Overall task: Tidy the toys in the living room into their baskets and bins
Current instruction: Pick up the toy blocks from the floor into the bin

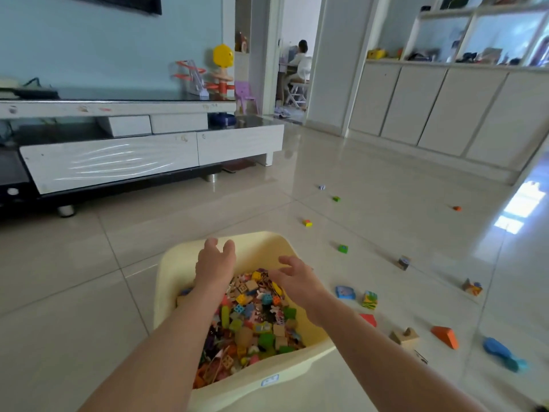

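- Head view: cream bin [178, 272] sits on the tile floor [89, 278] right in front of the person, heaped with small mixed blocks [255, 319]. Too many in there to count.
- Left hand [214, 264] over the bin's far-left part, fingers loosely spread, nothing in it. Right hand [292, 278] over the bin's far-right rim, fingers spread and relaxed, nothing visible in it either.
- My read: both hands are empty above the pile because they're either just dropping pieces or levelling the heap. Can't tell which.
- Bin likely parked here so the stray pieces to its right are within reach.
- Strays, all right of the bin, on the floor. Near group: blue tile [345, 292], green-yellow cube [370, 299], red piece [369, 319] just beside the bin, wooden block [404, 337], orange wedge [445, 336], blue fish-shaped toy [503, 353].
- Further out: about seven more small pieces trailing away from the bin toward the cabinets [445, 108]. Roughly thirteen loose in total; one more is half hidden near the right forearm.
- Bins in view: one. Task looks mid-way; plenty left on the floor.
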The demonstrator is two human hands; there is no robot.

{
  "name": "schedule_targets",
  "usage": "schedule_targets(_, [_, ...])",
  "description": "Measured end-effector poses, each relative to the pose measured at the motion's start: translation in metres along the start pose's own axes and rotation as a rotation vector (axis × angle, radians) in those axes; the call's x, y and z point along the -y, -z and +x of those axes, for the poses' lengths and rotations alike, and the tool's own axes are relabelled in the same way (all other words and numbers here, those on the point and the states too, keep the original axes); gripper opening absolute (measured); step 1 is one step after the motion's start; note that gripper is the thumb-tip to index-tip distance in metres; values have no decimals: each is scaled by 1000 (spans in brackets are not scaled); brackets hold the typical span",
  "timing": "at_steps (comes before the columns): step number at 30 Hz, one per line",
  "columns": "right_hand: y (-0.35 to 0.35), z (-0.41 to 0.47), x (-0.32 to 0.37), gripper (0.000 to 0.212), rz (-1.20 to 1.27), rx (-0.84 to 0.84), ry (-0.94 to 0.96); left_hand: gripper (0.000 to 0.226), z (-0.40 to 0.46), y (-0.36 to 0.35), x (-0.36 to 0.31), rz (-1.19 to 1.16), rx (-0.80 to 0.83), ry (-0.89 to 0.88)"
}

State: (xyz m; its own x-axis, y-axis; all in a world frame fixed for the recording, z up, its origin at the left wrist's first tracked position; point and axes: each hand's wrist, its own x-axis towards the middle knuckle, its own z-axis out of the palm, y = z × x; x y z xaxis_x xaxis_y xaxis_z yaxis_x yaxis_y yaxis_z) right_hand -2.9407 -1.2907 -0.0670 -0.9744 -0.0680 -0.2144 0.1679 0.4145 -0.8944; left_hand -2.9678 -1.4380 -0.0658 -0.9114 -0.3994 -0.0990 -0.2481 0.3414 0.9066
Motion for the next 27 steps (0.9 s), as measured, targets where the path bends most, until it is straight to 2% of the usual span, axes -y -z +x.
schedule_targets(7, [39,6,-34,43,69,-118,-108,42,-16,-44,-13,26,106,-73])
schedule_targets(11, [67,10,-54,41,107,-159,-161,44,-31,-73,-25,84,229,-151])
schedule_targets(19, [117,-6,-89,31,32,-157,-96,37,-69,-134,-44,151,365,-277])
schedule_targets(22, [151,-33,-122,34,-57,-217,-114,32,-88,-174,-40,215,437,-342])
schedule_targets(27, [219,-104,-216,32,-75,-430,-315,32,-149,-257,-8,349,701,-402])
